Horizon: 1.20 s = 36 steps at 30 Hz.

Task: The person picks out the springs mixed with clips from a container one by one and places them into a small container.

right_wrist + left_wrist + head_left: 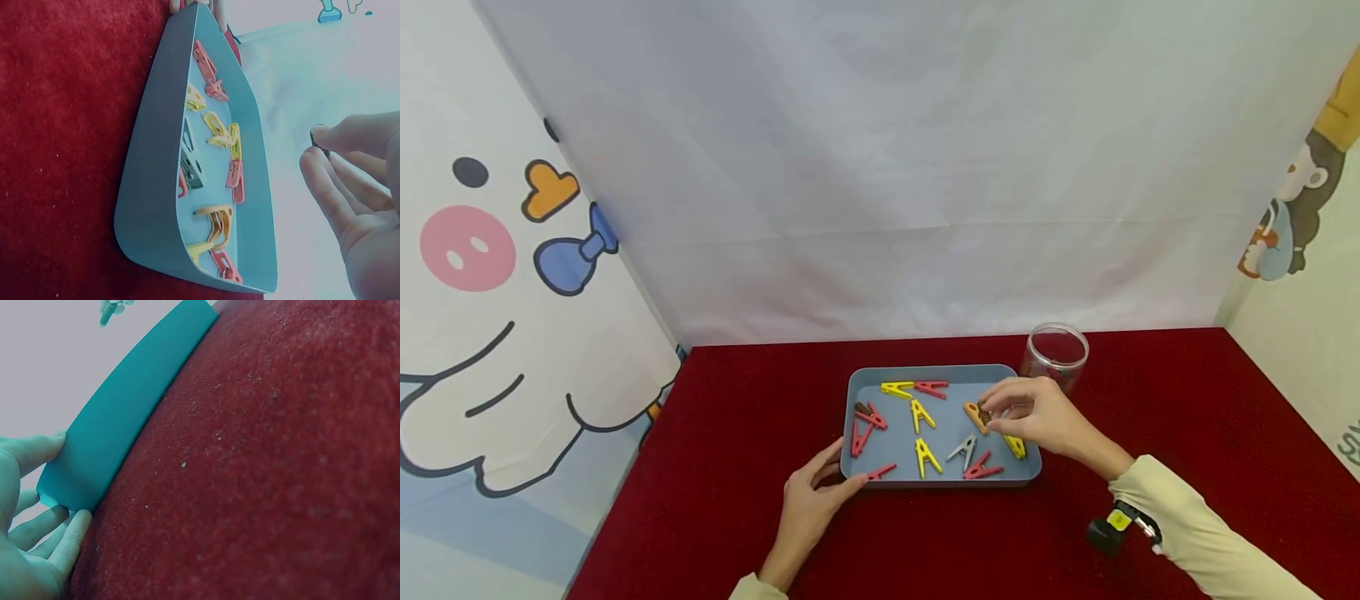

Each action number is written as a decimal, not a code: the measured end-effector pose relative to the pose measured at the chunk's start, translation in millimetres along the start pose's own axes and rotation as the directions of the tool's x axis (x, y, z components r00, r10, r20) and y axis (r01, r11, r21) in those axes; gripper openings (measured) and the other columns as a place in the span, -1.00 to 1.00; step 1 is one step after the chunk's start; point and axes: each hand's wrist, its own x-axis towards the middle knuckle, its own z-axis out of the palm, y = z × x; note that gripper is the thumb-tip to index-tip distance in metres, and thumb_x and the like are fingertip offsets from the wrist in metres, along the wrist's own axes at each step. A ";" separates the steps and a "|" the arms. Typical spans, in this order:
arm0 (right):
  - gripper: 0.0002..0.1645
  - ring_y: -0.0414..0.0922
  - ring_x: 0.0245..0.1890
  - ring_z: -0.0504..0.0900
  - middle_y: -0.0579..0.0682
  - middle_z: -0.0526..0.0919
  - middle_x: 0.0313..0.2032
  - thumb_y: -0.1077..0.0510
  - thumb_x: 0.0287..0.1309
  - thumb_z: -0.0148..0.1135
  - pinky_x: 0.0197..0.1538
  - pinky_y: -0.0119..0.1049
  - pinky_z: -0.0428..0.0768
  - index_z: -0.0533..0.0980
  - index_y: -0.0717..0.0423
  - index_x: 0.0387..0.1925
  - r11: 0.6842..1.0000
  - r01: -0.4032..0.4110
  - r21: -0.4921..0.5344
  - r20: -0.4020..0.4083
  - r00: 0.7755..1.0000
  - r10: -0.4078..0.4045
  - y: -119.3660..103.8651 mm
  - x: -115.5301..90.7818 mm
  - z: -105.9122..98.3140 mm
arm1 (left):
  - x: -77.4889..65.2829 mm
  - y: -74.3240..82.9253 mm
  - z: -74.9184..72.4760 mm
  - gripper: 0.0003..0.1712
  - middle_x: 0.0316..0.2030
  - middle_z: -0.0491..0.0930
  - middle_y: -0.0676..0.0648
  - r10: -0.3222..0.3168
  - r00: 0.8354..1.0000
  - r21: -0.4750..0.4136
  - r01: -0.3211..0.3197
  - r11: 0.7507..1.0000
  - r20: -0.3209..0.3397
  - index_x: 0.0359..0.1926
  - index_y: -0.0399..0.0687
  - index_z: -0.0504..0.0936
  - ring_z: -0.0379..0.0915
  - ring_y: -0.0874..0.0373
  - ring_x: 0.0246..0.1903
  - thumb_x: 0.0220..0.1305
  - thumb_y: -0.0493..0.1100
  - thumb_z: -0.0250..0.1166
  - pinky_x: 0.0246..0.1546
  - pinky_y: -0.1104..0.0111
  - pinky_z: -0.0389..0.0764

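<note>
A grey-blue tray [940,372] holds several clothespins, among them a yellow clothespin [927,457], a red clothespin [982,467], a grey clothespin [964,450] and an orange clothespin [974,417]. My left hand [808,504] holds the tray's near left corner, thumb on the front wall and fingers round the side. Above the tray's right part, my right hand [1037,412] pinches a small dark screw [108,314] between thumb and fingertips; its ridges show in the left wrist view. Another small dark piece [862,408] lies by the red clothespins at the left.
Just behind the tray's far right corner stands a clear, open-topped jar [1058,365]. A red cloth [715,433] covers the table. White curtains [925,275] hang behind it, with printed cartoon panels at both sides.
</note>
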 end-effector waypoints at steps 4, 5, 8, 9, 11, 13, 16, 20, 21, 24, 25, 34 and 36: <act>-0.81 -0.05 -0.20 0.63 0.09 0.64 -0.12 0.27 0.01 0.41 -0.23 -0.31 0.62 0.67 0.19 -0.26 1.000 0.014 -0.020 -0.007 1.000 -0.014 1.8 -2.5 -2.8 | -0.4 -1.4 -0.2 -0.26 0.09 0.53 -0.05 -0.013 1.000 0.000 0.013 1.000 0.006 0.19 0.10 0.54 0.52 0.06 -0.07 -0.09 -0.09 0.55 -0.26 0.43 0.58; -0.81 -0.06 -0.20 0.63 0.09 0.64 -0.12 0.28 0.01 0.41 -0.23 -0.31 0.62 0.67 0.20 -0.26 1.000 0.012 -0.019 -0.008 1.000 -0.012 1.9 -3.1 -3.7 | -0.5 -1.7 -0.2 -0.26 0.09 0.53 -0.05 -0.016 1.000 0.002 0.016 1.000 0.009 0.19 0.10 0.54 0.52 0.06 -0.07 -0.09 -0.08 0.55 -0.25 0.43 0.58; -0.80 -0.09 -0.21 0.64 0.08 0.64 -0.12 0.28 0.01 0.41 -0.22 -0.32 0.62 0.67 0.19 -0.25 1.000 0.006 -0.015 -0.012 1.000 -0.007 1.5 -4.0 -7.0 | -0.9 -2.3 -0.1 -0.26 0.09 0.53 -0.06 -0.023 1.000 0.006 0.023 1.000 0.015 0.20 0.11 0.53 0.52 0.06 -0.06 -0.09 -0.08 0.54 -0.24 0.44 0.58; -0.80 -0.09 -0.21 0.64 0.09 0.64 -0.13 0.28 0.01 0.41 -0.22 -0.32 0.62 0.67 0.19 -0.25 1.000 0.010 -0.014 -0.013 1.000 -0.010 1.8 -4.0 -8.3 | -0.9 -2.3 -0.2 -0.26 0.10 0.53 -0.06 -0.023 1.000 0.008 0.023 1.000 0.013 0.20 0.10 0.53 0.52 0.06 -0.06 -0.08 -0.08 0.54 -0.24 0.44 0.57; -0.80 -0.10 -0.21 0.64 0.08 0.64 -0.13 0.28 0.00 0.42 -0.21 -0.32 0.63 0.67 0.19 -0.26 1.000 0.011 -0.012 -0.016 1.000 -0.011 1.5 -3.7 -11.0 | -1.0 -2.2 -0.2 -0.27 0.10 0.53 -0.06 -0.022 1.000 0.009 0.022 1.000 0.010 0.20 0.10 0.53 0.52 0.06 -0.06 -0.08 -0.10 0.54 -0.24 0.44 0.58; -0.80 -0.11 -0.20 0.64 0.08 0.65 -0.14 0.28 -0.01 0.42 -0.21 -0.33 0.62 0.67 0.18 -0.26 1.000 0.011 -0.016 -0.023 1.000 -0.012 2.0 -3.5 -13.9 | -0.8 -2.1 -0.2 -0.27 0.10 0.53 -0.05 -0.021 1.000 0.013 0.021 1.000 0.005 0.20 0.10 0.53 0.52 0.06 -0.07 -0.08 -0.10 0.54 -0.25 0.44 0.57; -0.80 -0.12 -0.19 0.63 0.09 0.64 -0.13 0.30 -0.02 0.42 -0.22 -0.33 0.62 0.67 0.18 -0.27 1.000 0.009 -0.016 -0.035 0.999 -0.010 3.0 -3.8 -17.9 | -0.6 -1.7 0.0 -0.28 0.10 0.52 -0.05 -0.022 1.000 0.010 0.022 1.000 0.005 0.20 0.11 0.53 0.52 0.06 -0.06 -0.07 -0.11 0.54 -0.25 0.43 0.58; -0.79 -0.11 -0.20 0.63 0.12 0.64 -0.12 0.32 -0.02 0.41 -0.23 -0.33 0.62 0.66 0.21 -0.25 0.999 0.021 -0.026 -0.046 0.999 -0.022 5.4 -5.0 -23.0 | 0.1 -1.1 0.8 -0.28 0.11 0.51 -0.07 -0.027 1.000 0.007 0.027 1.000 0.015 0.20 0.10 0.53 0.51 0.05 -0.06 -0.06 -0.12 0.53 -0.25 0.45 0.57; -0.79 -0.11 -0.20 0.63 0.12 0.64 -0.12 0.32 -0.02 0.41 -0.23 -0.33 0.63 0.66 0.22 -0.25 0.999 0.026 -0.024 -0.047 0.999 -0.027 5.9 -5.1 -24.3 | 0.4 -1.3 1.0 -0.28 0.12 0.51 -0.09 -0.030 0.999 0.006 0.030 1.000 0.018 0.20 0.08 0.53 0.51 0.03 -0.05 -0.06 -0.13 0.53 -0.25 0.45 0.57; -0.77 -0.12 -0.21 0.63 0.12 0.64 -0.12 0.30 -0.02 0.42 -0.24 -0.34 0.62 0.66 0.23 -0.24 0.999 0.023 -0.025 -0.049 0.998 -0.024 5.1 -4.5 -28.2 | 1.4 -1.6 1.4 -0.27 0.14 0.49 -0.14 -0.037 0.999 -0.011 0.037 0.999 0.030 0.22 0.03 0.51 0.50 -0.01 -0.03 -0.04 -0.17 0.52 -0.26 0.44 0.58; -0.77 -0.12 -0.21 0.63 0.13 0.64 -0.12 0.30 -0.02 0.42 -0.24 -0.34 0.62 0.66 0.23 -0.24 1.000 0.023 -0.020 -0.051 0.998 -0.024 4.9 -4.0 -29.2 | 1.6 -1.8 1.5 -0.26 0.15 0.48 -0.15 -0.039 0.999 -0.015 0.039 0.999 0.032 0.23 0.02 0.50 0.50 -0.03 -0.03 -0.04 -0.18 0.52 -0.26 0.44 0.58; -0.76 -0.09 -0.22 0.64 0.17 0.63 -0.12 0.32 -0.02 0.42 -0.24 -0.36 0.62 0.66 0.26 -0.23 1.000 0.016 -0.013 -0.068 0.998 -0.017 10.4 -1.4 -34.1 | 0.8 -1.6 -0.8 -0.27 0.13 0.50 -0.07 -0.025 1.000 -0.011 0.025 1.000 0.013 0.21 0.09 0.52 0.50 0.04 -0.04 -0.06 -0.12 0.53 -0.25 0.43 0.59; -0.76 -0.09 -0.22 0.64 0.16 0.63 -0.12 0.32 -0.03 0.42 -0.24 -0.37 0.62 0.66 0.25 -0.24 1.000 0.006 -0.017 -0.074 0.997 -0.007 11.3 -1.5 -34.8 | -0.3 -1.3 -1.6 -0.27 0.13 0.51 -0.06 -0.020 1.000 -0.016 0.020 1.000 0.011 0.20 0.09 0.53 0.51 0.03 -0.05 -0.06 -0.12 0.53 -0.25 0.42 0.59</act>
